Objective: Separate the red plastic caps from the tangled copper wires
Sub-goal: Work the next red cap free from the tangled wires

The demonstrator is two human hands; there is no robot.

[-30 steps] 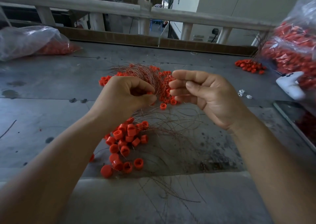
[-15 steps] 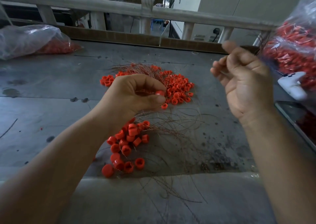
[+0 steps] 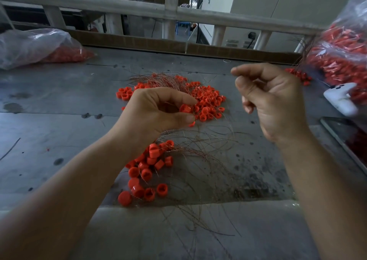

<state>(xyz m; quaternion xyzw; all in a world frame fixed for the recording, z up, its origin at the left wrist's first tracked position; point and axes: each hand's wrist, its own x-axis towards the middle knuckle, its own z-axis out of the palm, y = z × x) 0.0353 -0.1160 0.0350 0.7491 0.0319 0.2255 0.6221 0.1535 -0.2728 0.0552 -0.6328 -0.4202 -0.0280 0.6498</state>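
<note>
Pinching one red cap (image 3: 185, 108) between thumb and fingertips, the left hand (image 3: 156, 110) hovers over tangled copper wires (image 3: 200, 150); loose caps (image 3: 208, 101) lie just beyond. Right hand (image 3: 276, 101) up beside it, fingers curled. Holding a strand? Can't tell.

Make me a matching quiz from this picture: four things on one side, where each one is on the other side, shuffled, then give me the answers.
Things:
1. red cap
2. white phone
3. clear bag
4. loose cap pile

Places:
A. far left of the table
B. held by the left hand
C. near table edge, among copper wires
D. right side, in front of a second bag of caps

Pairs: 1-B, 2-D, 3-A, 4-C
</note>
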